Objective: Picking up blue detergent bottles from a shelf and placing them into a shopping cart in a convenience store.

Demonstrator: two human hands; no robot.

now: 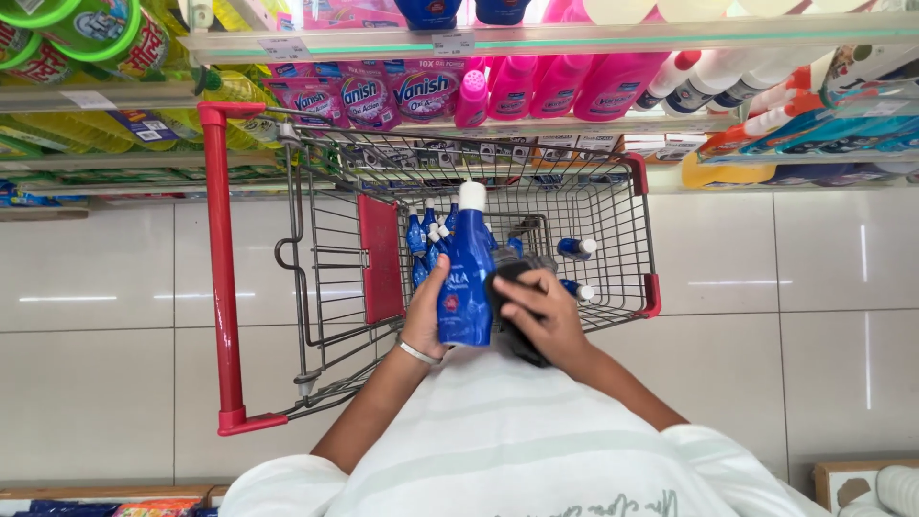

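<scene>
Over the shopping cart point(613, 206), in the head view, the left hand point(424, 316) gripped a blue bottle point(467, 273) upright, while the right hand point(541, 316) pressed a dark cloth point(507, 287) against its side. Several similar bottles point(426, 239) already lay inside the cart.

Tall blue bottle point(466, 273) with white cap and dark blue label, gripped by left hand point(424, 316) above wire trolley point(613, 206). Right hand point(541, 316) presses dark handheld device point(512, 311) against bottle's side. More small blue bottles point(426, 244) with white caps lie in trolley basket. Shelves behind: pink pouches point(369, 96) and pink bottles point(565, 81) at centre, green tubs point(67, 33) top left, white and orange spray bottles point(756, 91) at right. White price labels point(452, 43) line shelf edge.
</scene>
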